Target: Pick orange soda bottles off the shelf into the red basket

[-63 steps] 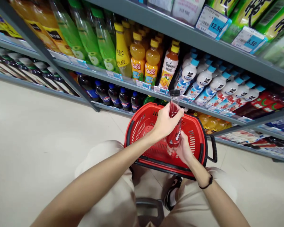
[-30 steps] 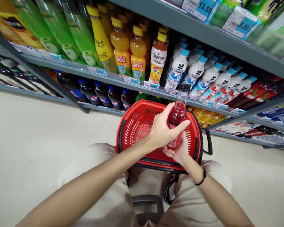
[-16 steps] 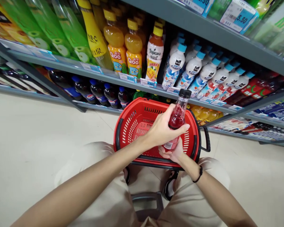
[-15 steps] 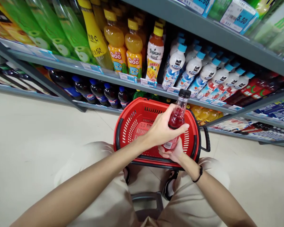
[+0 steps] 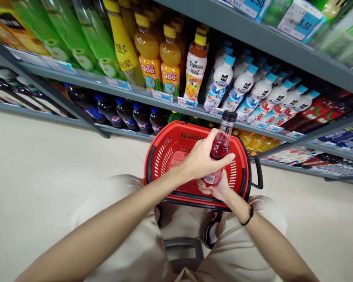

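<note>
A clear drink bottle (image 5: 220, 149) with red liquid and a black cap is held tilted above a red shopping basket (image 5: 157, 156). My left hand (image 5: 206, 156) is closed around the bottle's middle, thumb across its front. Under it, my right hand (image 5: 217, 186) cups the bottle's lower end, fingers curled beneath the base. Part of the label is hidden behind my left hand. The basket's slotted inside shows to the left of the bottle, and its black handle (image 5: 256, 173) sticks out at the right.
A grey shelf (image 5: 129, 94) ahead carries orange Qoo bottles (image 5: 170, 62), a Tropicana bottle (image 5: 195, 66) and white bottles with blue caps (image 5: 220, 80). Dark Pepsi bottles (image 5: 126, 113) stand on the lower level. Between my feet is a grey frame-like object (image 5: 184, 250).
The view has shifted slightly, so the shelves sit a little further right. Both hands keep the same hold on the bottle.
</note>
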The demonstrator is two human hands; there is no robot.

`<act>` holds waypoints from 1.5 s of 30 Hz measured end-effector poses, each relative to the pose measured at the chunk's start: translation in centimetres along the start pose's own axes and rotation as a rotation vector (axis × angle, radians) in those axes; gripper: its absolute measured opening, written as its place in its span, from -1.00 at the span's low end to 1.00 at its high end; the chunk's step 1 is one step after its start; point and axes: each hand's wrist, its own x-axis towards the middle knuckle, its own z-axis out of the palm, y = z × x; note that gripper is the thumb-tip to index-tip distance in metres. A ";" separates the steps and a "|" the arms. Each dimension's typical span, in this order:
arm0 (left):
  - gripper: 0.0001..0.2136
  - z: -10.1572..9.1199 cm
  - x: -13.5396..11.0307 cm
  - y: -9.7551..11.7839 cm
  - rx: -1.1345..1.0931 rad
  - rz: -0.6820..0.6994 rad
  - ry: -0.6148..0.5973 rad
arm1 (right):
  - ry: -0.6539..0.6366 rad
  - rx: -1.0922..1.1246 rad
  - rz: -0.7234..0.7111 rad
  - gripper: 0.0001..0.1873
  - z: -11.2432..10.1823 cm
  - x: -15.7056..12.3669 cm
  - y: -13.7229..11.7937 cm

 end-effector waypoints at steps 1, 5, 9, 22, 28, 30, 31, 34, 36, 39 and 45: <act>-0.64 0.0 0.0 -0.1 0.001 0.003 0.000 | 0.001 0.000 0.000 -0.24 0.0 0.0 0.0; -0.63 0.1 0.1 -0.2 0.008 -0.013 -0.013 | 0.009 0.004 0.004 -0.21 -0.1 0.0 0.0; -0.64 0.0 0.1 0.0 0.007 -0.021 -0.017 | -0.014 -0.010 0.001 -0.17 -0.2 0.0 0.1; -0.63 -0.1 0.0 0.2 -0.008 -0.028 -0.030 | -0.047 -0.018 -0.017 -0.24 -0.5 -0.1 0.3; -0.63 -0.2 -0.1 0.2 -0.013 -0.020 -0.037 | -0.035 -0.015 -0.009 -0.24 0.0 -0.1 0.1; -0.64 -0.2 -0.1 0.2 -0.008 -0.018 -0.037 | -0.029 -0.027 -0.003 -0.24 0.1 -0.1 0.1; -0.64 -0.3 -0.1 0.2 -0.005 -0.017 -0.036 | -0.025 -0.034 -0.001 -0.24 0.1 -0.1 0.0; -0.64 -0.3 -0.1 0.1 0.003 -0.013 -0.033 | -0.003 -0.029 0.004 -0.24 0.2 -0.1 0.1; -0.63 -0.2 -0.1 0.0 0.009 -0.011 -0.033 | 0.007 -0.016 0.003 -0.24 0.2 -0.2 0.1; -0.63 -0.2 -0.1 0.0 0.023 -0.016 -0.032 | 0.002 -0.016 -0.005 -0.23 0.0 -0.2 0.2; -0.63 -0.2 0.0 -0.1 0.023 -0.012 -0.029 | -0.038 -0.018 -0.004 -0.25 -0.5 0.0 0.4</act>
